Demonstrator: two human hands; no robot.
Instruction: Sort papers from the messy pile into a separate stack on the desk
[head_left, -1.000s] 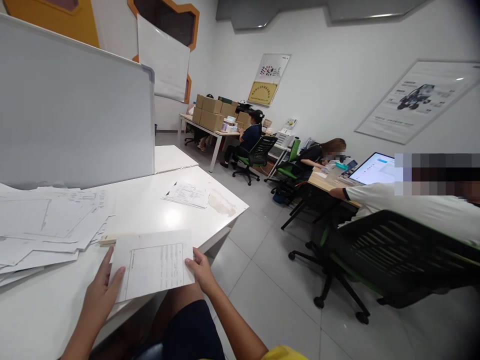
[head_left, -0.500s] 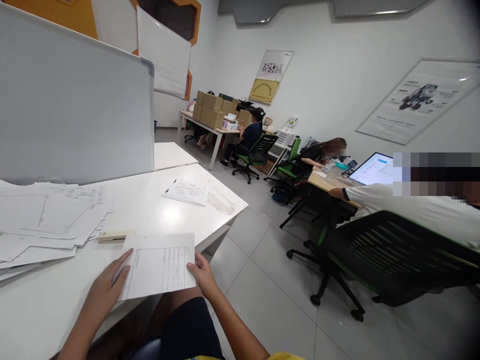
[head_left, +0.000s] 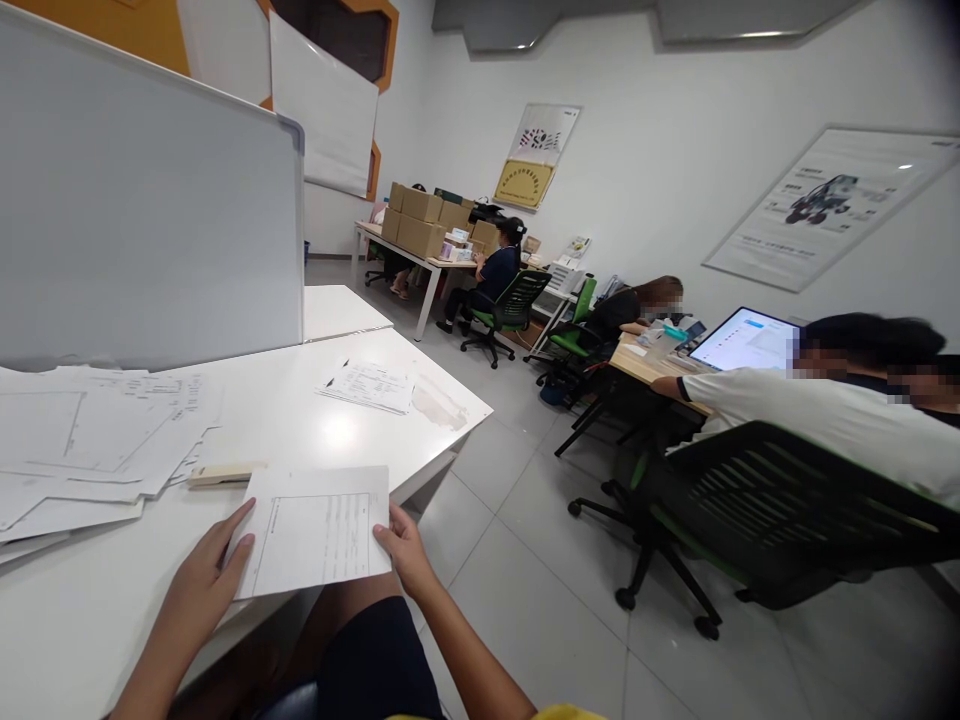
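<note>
I hold a printed paper sheet (head_left: pixel 315 528) at the near edge of the white table (head_left: pixel 300 420). My left hand (head_left: pixel 206 578) grips its left edge and my right hand (head_left: pixel 405 548) grips its right lower corner. Just behind the sheet lies a cream stapler (head_left: pixel 219 473). A spread pile of papers (head_left: pixel 82 450) covers the table's left side. A smaller stack of printed sheets (head_left: pixel 367 386) rests farther back on the table.
A whiteboard (head_left: pixel 150 220) stands upright behind the table. To the right a seated person (head_left: pixel 817 410) in a black mesh chair (head_left: pixel 757 520) faces a laptop (head_left: pixel 742 340). Other people sit at desks with cardboard boxes (head_left: pixel 420 222) at the back. Grey tiled floor lies between.
The sheet has slid a little toward me and right, uncovering the stapler. My left hand has shifted along the sheet's left edge. The view has turned slightly.
</note>
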